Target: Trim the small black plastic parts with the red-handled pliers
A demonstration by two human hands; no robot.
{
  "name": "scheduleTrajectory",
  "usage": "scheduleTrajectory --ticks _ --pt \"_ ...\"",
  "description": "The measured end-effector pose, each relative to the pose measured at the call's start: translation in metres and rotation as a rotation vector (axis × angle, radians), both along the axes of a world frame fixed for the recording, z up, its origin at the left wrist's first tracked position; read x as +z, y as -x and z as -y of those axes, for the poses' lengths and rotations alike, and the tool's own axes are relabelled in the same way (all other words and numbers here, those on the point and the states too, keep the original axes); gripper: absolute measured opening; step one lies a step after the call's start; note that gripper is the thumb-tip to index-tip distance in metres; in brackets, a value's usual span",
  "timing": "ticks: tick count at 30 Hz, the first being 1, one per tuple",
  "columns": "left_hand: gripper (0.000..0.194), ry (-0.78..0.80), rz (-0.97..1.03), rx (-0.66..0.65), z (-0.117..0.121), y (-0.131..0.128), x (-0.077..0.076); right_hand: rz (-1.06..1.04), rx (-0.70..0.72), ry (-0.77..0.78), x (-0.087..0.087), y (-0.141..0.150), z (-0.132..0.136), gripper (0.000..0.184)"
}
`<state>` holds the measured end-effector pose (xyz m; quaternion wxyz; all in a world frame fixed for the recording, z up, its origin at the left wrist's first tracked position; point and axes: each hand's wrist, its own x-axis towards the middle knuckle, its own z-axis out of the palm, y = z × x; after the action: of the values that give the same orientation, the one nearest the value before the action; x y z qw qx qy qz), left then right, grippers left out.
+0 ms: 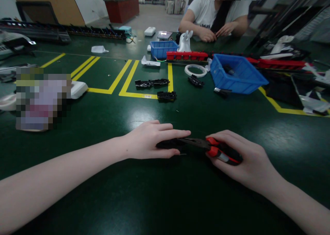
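My right hand (247, 159) is wrapped round the red and black handles of a pair of pliers (213, 147). The dark jaws point left and reach a small black part (167, 144) on the green table. My left hand (152, 138) is closed on that part, its thumb on the near side and its fingers on the far side. Much of the black part lies hidden under the palm, so its exact kind does not show. A thin pale sliver (183, 154) rests on the table just below the jaws.
Several black plastic parts (152, 83) lie beyond my hands. Farther back are a blue bin (235, 80), a smaller blue basket (163, 49), a tape roll (195, 70) and a red strip (187, 56). At left stands a blurred-out object (43, 101). A person (216, 18) sits opposite.
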<state>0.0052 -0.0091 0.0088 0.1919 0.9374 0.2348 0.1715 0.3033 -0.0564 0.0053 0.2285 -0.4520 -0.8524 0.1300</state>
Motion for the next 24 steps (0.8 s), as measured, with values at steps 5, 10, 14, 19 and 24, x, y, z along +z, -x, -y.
scheduleTrajectory --ticks 5,10,14,19,24 --pt "0.049 0.011 0.004 -0.004 0.0005 -0.0002 0.0009 0.013 0.005 0.025 0.0012 -0.0001 0.0002 0.031" --pt "0.046 -0.001 0.000 0.007 0.0013 -0.0004 0.0011 0.000 -0.005 0.032 0.0019 0.0006 -0.0004 0.030" --pt "0.049 -0.004 0.029 -0.002 -0.0001 0.0003 -0.0008 -0.008 -0.010 0.062 0.0031 0.0012 -0.0011 0.029" --pt "0.048 -0.010 0.023 -0.033 -0.0022 0.0016 -0.0019 -0.018 -0.006 0.102 0.0047 0.0009 -0.0019 0.028" --pt "0.047 0.012 0.021 -0.034 -0.0016 0.0013 -0.0006 -0.009 -0.011 0.112 0.0061 0.0013 -0.0009 0.027"
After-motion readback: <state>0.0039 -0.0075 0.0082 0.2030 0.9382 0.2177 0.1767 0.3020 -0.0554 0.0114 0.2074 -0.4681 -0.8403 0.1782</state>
